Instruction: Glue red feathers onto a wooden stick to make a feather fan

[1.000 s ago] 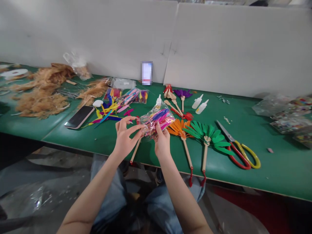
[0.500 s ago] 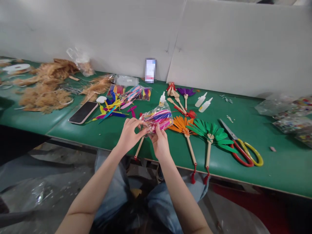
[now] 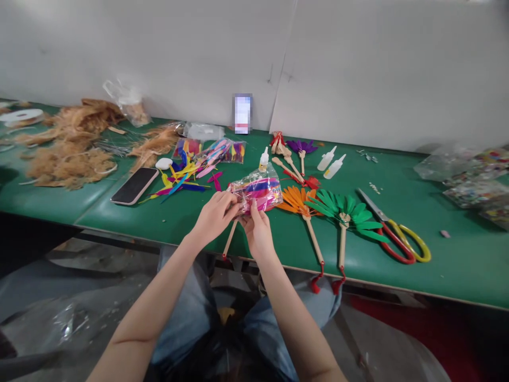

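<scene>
A clear plastic bag of coloured feathers (image 3: pixel 259 191) is held just above the green table (image 3: pixel 437 265) near its front edge. My left hand (image 3: pixel 214 215) pinches the bag's near left end with closed fingers. My right hand (image 3: pixel 257 231) grips the bag from below, thumb on top. A wooden stick (image 3: pixel 229 241) lies under my hands. Right of them lie an orange feather fan (image 3: pixel 296 201) and a green feather fan (image 3: pixel 344 212), each on a wooden handle with a red tassel.
Red and yellow scissors (image 3: pixel 397 239) lie at the right. Small glue bottles (image 3: pixel 330 162), loose coloured feathers (image 3: pixel 183 178), a phone (image 3: pixel 134 185) and a heap of tan fibre (image 3: pixel 71 154) lie farther back and left. Plastic packets (image 3: pixel 473 185) sit at the far right. A white wall backs the table.
My left hand's fingers were spread beside the bag; they have closed on its left end. Both hands and the bag shifted slightly toward me.
</scene>
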### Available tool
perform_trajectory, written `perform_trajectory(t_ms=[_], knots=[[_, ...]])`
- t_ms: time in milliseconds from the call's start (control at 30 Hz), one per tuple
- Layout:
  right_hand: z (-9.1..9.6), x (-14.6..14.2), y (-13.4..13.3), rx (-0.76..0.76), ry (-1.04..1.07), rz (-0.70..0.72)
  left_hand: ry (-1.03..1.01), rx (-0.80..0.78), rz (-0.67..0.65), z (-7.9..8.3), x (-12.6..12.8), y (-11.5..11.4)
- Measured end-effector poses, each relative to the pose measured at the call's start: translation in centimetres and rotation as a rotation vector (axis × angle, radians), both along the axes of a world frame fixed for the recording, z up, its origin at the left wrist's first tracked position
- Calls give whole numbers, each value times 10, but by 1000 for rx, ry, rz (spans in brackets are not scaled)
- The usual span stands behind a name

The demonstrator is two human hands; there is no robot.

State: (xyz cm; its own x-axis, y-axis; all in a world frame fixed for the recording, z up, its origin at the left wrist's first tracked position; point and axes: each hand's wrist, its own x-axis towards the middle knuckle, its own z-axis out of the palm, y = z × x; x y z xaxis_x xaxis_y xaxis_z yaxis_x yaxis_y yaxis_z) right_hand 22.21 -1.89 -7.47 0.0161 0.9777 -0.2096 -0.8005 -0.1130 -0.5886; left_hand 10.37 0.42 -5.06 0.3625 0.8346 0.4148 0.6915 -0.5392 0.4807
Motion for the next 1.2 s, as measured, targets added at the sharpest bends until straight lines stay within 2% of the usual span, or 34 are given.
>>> perform_trajectory(t_ms=[133,400,633,767,967,1200], knots=[[0,2,3,9,-42,-12,-126,-87,-55,-2,-3,2],[-9,6,11,15,-67,-50,-331,-225,100,-7,-8,0],[-10,6,16,-10,-120,-23,-425,-298,36,-11,-15,-1],[-12,5,17,-10,-106,-91,-516,-420,33,-16,-19,-2],[-15,2,16,2,-76,-88,-691,-651,-65,-14,-18,-5],[-20,-9,19,-9,-50,-91,-846,-703,-17,-17,-28,-1]])
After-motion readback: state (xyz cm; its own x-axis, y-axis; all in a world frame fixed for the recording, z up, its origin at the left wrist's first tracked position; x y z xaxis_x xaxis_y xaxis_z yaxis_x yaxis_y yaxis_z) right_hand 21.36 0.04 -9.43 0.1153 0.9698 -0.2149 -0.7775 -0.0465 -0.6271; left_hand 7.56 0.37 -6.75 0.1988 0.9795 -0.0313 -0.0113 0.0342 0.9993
